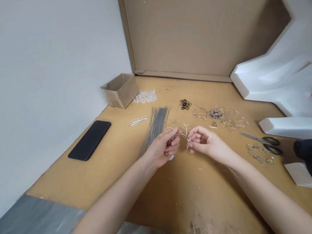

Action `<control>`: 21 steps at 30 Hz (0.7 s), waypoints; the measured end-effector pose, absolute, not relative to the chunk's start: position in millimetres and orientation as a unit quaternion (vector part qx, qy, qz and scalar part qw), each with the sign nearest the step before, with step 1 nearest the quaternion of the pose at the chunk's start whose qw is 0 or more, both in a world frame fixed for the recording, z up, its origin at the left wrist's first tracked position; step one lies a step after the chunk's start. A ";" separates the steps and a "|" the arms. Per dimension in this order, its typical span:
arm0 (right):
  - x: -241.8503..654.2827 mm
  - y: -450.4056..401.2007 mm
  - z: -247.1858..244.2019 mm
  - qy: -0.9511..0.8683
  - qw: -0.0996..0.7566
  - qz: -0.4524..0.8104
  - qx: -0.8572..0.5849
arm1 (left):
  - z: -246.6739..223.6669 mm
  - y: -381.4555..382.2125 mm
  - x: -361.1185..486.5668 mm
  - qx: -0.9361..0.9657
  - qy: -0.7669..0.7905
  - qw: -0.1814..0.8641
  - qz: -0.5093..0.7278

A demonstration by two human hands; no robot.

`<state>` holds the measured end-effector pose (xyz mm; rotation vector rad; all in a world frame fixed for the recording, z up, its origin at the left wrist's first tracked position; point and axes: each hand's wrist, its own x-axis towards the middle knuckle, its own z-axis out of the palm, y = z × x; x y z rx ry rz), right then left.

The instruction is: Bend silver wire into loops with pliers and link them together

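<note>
Between my two hands, above the middle of the table, is a thin silvery wire [185, 128] bent into curves and loops. My left hand [167, 146] pinches it from the left with thumb and forefinger. From the right, my right hand [206, 141] grips the same wire in its fingertips. Just behind my left hand lies a bundle of straight grey wires [158, 122]. Beyond my right hand is a tangled pile of bent wire pieces [216, 113]. A small heap of black rings [185, 104] lies behind both hands. The fine shape at my fingertips is too small to make out.
An open cardboard box [121, 94] stands beside a heap of clear beads [145, 96]. A black phone [90, 140] lies at the left, near a few silvery strips [139, 120]. Scissors [264, 143] and wire loops [260, 154] lie right, before white foam pieces [262, 77].
</note>
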<state>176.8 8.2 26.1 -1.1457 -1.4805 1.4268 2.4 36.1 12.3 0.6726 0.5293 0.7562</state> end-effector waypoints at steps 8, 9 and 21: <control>185.3 8.4 30.2 -0.606 0.382 0.521 -0.464 | 6.6 36.2 4.7 0.445 0.327 0.784 0.284; 186.2 8.2 30.4 -0.612 0.377 0.515 -0.467 | 6.4 36.1 4.9 0.459 0.329 0.779 0.274; 184.9 6.4 32.3 -0.622 0.363 0.507 -0.473 | 9.1 31.3 7.9 0.534 0.348 0.734 0.237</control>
